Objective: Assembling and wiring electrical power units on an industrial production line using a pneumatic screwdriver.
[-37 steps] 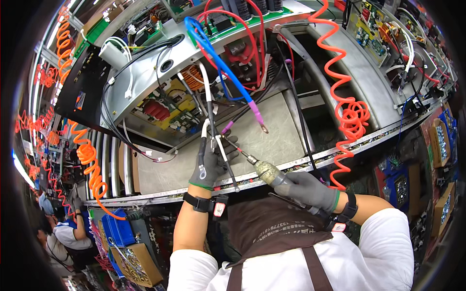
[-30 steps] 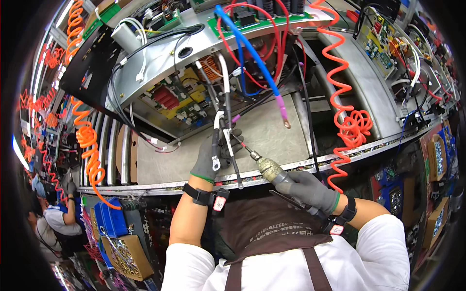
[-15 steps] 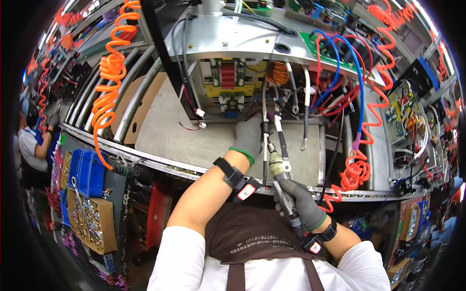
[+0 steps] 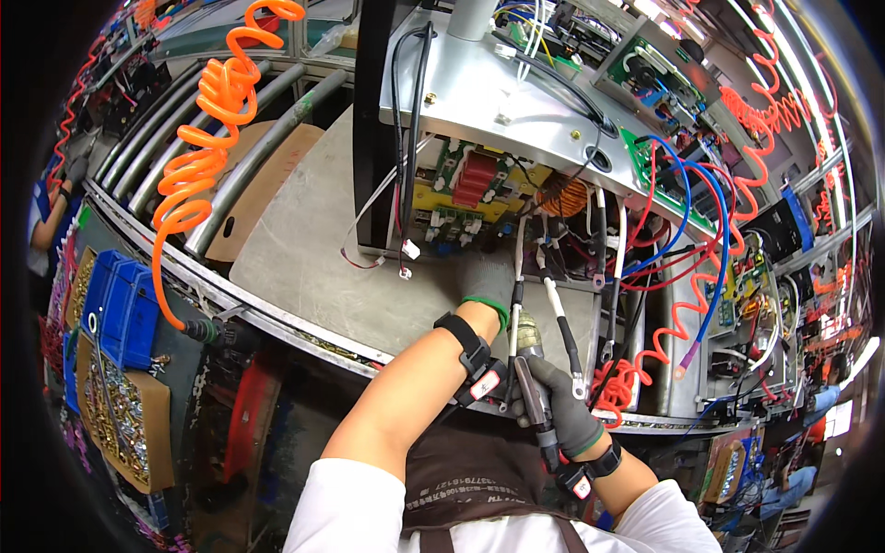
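My left hand [image 4: 486,279], in a grey glove with a green cuff, reaches into the lower front of the open metal cabinet [image 4: 525,111]. Its fingertips are hidden among parts and cables, so I cannot see what they touch. My right hand [image 4: 562,410], gloved alike, is wrapped round a pneumatic driver [image 4: 544,415] with a metal lever and a tan-covered front end [image 4: 529,339]. The driver points up toward the cabinet, its tip hidden behind cables. Black-and-white cables with ring lugs [image 4: 564,336] hang beside it. Inside the cabinet are red-and-green boards [image 4: 475,180] and a copper coil [image 4: 562,198].
An orange coiled air hose [image 4: 198,157] hangs at the left above metal rollers [image 4: 267,157]. Blue bins [image 4: 120,304] and a cardboard box of screws [image 4: 124,415] stand lower left. Red and blue wires [image 4: 687,203] and a red coiled hose [image 4: 622,382] lie right. Another person's arm [image 4: 51,217] shows far left.
My view has turned, so the cabinet appears tilted and further right. My left hand remains at the cabinet's lower front. My right hand still grips the driver, now closer under the left hand.
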`<state>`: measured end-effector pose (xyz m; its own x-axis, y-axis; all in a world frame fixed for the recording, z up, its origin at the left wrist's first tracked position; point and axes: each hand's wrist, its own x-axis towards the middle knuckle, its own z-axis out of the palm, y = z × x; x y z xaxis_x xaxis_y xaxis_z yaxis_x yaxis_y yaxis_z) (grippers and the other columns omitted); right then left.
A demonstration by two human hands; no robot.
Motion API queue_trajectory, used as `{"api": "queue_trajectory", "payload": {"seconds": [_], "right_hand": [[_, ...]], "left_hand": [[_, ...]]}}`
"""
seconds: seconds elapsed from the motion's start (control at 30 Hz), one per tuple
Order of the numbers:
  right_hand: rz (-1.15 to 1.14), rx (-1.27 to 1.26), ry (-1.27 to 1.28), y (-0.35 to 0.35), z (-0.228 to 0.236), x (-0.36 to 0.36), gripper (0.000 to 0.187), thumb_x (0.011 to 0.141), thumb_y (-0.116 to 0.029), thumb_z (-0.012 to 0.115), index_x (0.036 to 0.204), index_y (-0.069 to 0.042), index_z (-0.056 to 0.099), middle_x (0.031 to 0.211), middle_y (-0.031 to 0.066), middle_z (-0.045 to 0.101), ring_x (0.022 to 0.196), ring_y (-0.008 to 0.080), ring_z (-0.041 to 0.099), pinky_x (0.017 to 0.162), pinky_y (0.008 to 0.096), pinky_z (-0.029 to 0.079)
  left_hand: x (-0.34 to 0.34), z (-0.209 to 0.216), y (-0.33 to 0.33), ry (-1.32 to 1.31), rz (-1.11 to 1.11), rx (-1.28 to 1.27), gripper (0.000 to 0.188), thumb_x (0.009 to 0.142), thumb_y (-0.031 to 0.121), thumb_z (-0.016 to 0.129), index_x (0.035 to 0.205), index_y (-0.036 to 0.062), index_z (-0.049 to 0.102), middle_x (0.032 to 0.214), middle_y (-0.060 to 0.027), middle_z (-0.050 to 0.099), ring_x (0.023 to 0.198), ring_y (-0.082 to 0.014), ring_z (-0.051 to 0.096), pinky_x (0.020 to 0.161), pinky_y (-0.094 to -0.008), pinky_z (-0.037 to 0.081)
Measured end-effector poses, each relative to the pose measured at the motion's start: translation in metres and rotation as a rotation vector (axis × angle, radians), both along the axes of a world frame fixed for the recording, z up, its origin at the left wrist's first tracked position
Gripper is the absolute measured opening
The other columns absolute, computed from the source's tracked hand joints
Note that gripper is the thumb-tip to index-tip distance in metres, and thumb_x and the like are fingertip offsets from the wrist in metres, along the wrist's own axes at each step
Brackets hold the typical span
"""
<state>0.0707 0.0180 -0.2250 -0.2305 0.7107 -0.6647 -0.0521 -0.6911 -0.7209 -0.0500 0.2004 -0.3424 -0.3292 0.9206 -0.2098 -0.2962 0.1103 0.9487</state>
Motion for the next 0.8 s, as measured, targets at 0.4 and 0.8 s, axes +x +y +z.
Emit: {"api": "queue_trajectory", "payload": {"seconds": [0.4, 0.8], "right_hand": [[-0.083, -0.024, 0.133, -0.004, -0.011, -0.007, 0.040, 0.101, -0.041, 0.048, 0.105, -0.004, 0.062, 0.073, 0.0053, 0.065, 0.056, 0.0127, 0.064, 0.045, 0.0237, 0.053], [-0.216, -0.090, 0.153, -0.008, -0.015, -0.021, 0.046, 0.098, -0.049, 0.045, 0.094, -0.005, 0.058, 0.069, 0.0054, 0.059, 0.048, 0.0163, 0.055, 0.042, 0.0284, 0.044]], "left_hand": [[-0.012, 0.022, -0.020, 0.268, -0.019, 0.059, 0.034, 0.085, 0.034, 0.066, 0.104, 0.0059, 0.071, 0.098, -0.0172, 0.072, 0.091, -0.0347, 0.068, 0.078, -0.0392, 0.052], [-0.029, 0.040, -0.017, 0.520, -0.260, -0.146, 0.038, 0.086, 0.043, 0.059, 0.107, 0.0150, 0.073, 0.105, -0.0171, 0.070, 0.100, -0.0372, 0.066, 0.086, -0.0438, 0.053]]}}
